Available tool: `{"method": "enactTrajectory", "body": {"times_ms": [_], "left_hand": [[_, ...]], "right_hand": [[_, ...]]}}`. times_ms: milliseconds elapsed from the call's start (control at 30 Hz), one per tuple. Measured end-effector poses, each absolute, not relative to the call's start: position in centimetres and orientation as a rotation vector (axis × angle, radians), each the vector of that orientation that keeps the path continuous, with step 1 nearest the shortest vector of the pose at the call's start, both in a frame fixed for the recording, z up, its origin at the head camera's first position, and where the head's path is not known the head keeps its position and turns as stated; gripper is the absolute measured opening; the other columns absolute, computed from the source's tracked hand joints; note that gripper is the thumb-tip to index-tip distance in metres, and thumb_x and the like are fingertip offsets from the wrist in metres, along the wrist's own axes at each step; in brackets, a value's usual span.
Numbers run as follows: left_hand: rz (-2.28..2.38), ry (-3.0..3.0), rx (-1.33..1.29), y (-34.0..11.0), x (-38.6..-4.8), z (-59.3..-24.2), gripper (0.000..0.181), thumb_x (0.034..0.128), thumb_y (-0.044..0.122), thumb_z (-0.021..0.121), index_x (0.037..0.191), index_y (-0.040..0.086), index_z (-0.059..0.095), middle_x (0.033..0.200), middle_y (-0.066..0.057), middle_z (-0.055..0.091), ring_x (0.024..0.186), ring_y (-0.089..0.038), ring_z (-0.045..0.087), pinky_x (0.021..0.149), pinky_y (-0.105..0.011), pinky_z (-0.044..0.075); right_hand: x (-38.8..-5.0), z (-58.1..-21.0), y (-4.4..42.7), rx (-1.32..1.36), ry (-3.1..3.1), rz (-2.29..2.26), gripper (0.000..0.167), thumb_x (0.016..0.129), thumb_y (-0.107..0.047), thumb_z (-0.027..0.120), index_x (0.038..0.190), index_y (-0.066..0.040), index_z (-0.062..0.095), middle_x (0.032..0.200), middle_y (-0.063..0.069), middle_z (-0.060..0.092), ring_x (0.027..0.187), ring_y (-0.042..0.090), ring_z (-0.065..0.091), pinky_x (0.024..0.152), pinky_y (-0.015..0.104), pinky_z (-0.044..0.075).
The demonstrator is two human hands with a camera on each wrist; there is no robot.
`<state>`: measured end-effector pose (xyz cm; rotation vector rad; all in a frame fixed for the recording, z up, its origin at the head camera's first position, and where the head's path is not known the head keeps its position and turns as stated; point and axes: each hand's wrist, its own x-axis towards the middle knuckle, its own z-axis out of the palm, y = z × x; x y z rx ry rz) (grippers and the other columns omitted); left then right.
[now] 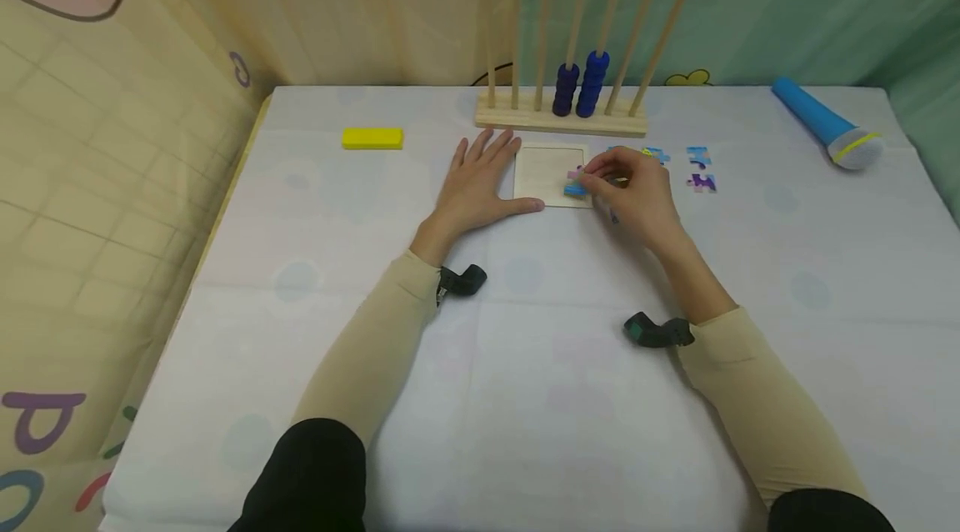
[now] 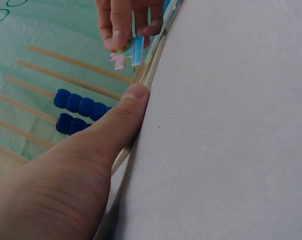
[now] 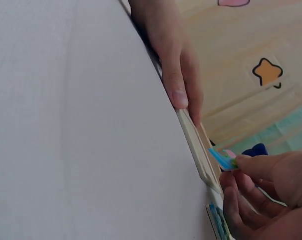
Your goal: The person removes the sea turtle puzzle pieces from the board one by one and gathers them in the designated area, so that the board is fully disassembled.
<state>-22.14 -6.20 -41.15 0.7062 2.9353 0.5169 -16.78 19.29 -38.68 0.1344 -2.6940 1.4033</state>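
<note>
A shallow wooden puzzle tray lies on the white-covered table. My left hand is spread flat at its left side, with the thumb along the near edge in the left wrist view. Over the tray's right part, my right hand pinches a puzzle piece between thumb and fingertips. That piece is blue, pink and green, and it is tilted above the tray in the right wrist view. Another puzzle piece lies under the right hand, partly hidden by its fingers.
Loose puzzle pieces lie to the right of the tray. Behind it stands a wooden peg abacus with blue beads on two pegs. A yellow block sits at the back left, and a blue toy microphone at the back right.
</note>
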Motion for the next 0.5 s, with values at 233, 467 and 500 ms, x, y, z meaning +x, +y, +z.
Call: {"method": "enactTrajectory", "body": {"times_ms": [233, 467, 500], "left_hand": [[0.509, 2.934, 0.702, -6.2, -22.1, -41.0, 0.111, 0.0859, 0.079, 0.065, 0.170, 0.020, 0.023, 0.178, 0.004, 0.013, 0.166, -0.025, 0.000, 0.133, -0.049, -0.008], [0.518, 2.925, 0.711, -6.1, -22.1, -41.1, 0.112, 0.0858, 0.080, 0.065, 0.170, 0.020, 0.023, 0.178, 0.004, 0.012, 0.166, -0.025, -0.001, 0.133, -0.049, -0.008], [0.518, 2.923, 0.710, -6.2, -22.1, -41.1, 0.112, 0.0857, 0.080, 0.065, 0.170, 0.020, 0.022, 0.178, 0.004, 0.012, 0.166, -0.024, -0.001, 0.133, -0.048, -0.009]], "right_hand": [[-16.2, -38.0, 21.6, 0.019, -2.697, 1.509, 0.026, 0.101, -0.029, 0.074, 0.112, -0.005, 0.072, 0.110, 0.004, 0.071, 0.086, 0.004, 0.072, 0.078, 0.013, 0.054], [-14.8, -37.9, 25.2, -0.070, -2.723, 1.398, 0.030, 0.102, -0.030, 0.072, 0.120, -0.006, 0.074, 0.107, -0.002, 0.072, 0.091, 0.000, 0.067, 0.080, 0.008, 0.051], [-14.6, -38.0, 25.7, -0.089, -2.728, 1.378, 0.030, 0.102, -0.030, 0.071, 0.121, -0.006, 0.074, 0.106, -0.004, 0.072, 0.090, 0.000, 0.066, 0.080, 0.007, 0.051]]}}
